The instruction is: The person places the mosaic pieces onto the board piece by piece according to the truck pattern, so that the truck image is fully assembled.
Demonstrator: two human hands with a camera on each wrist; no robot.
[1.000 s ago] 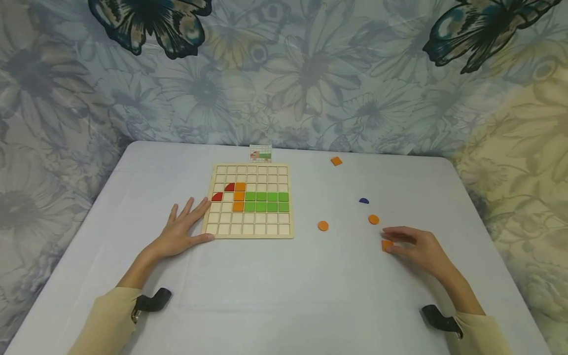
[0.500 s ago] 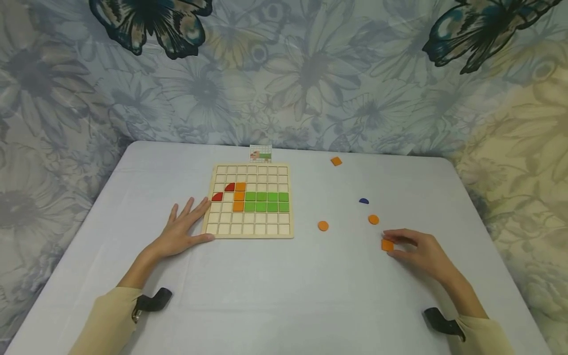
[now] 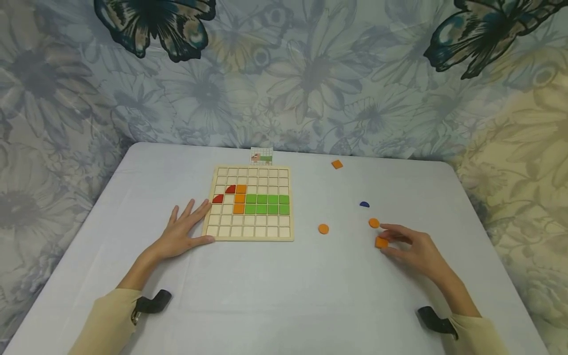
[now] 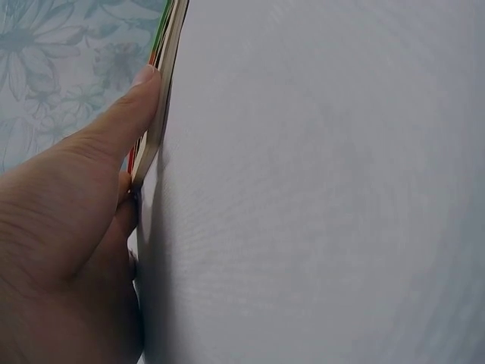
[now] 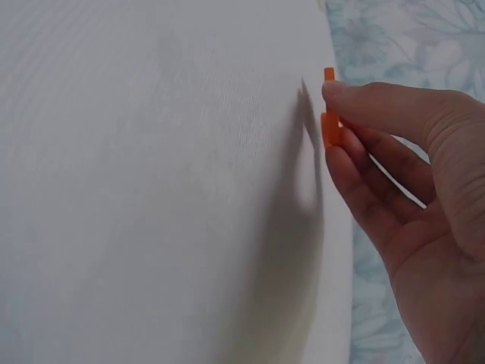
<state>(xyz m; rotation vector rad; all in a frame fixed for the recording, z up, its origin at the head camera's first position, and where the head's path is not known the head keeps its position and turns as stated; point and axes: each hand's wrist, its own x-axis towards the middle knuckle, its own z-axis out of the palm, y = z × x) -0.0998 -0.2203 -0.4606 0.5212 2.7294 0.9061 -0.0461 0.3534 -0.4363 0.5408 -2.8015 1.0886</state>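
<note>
My right hand [image 3: 412,249] pinches an orange square tile [image 3: 380,242] between thumb and fingers, its index fingertip right by an orange round tile [image 3: 374,223]. In the right wrist view, the square tile [image 5: 330,80] appears edge-on under the thumb, with more orange at the fingertips. With fingers spread, my left hand [image 3: 177,239] rests at the left edge of a wooden grid board [image 3: 248,239]; its thumb lies at the near-left corner. On the board sit green squares [image 3: 267,204], a column of orange squares [image 3: 239,198] and two red quarter-round tiles [image 3: 218,198].
A small pattern card [image 3: 262,156] lies behind the board. Loose on the white table [image 3: 275,296] are another orange round tile [image 3: 323,229], a blue half-round tile [image 3: 364,204] and an orange square [image 3: 337,164]. A flowered cloth [image 3: 310,79] hangs behind the table.
My right hand has lifted its thumb and fingers round the orange square tile and shifted slightly left with it, its index finger nearing the round tile. The left hand stays put.
</note>
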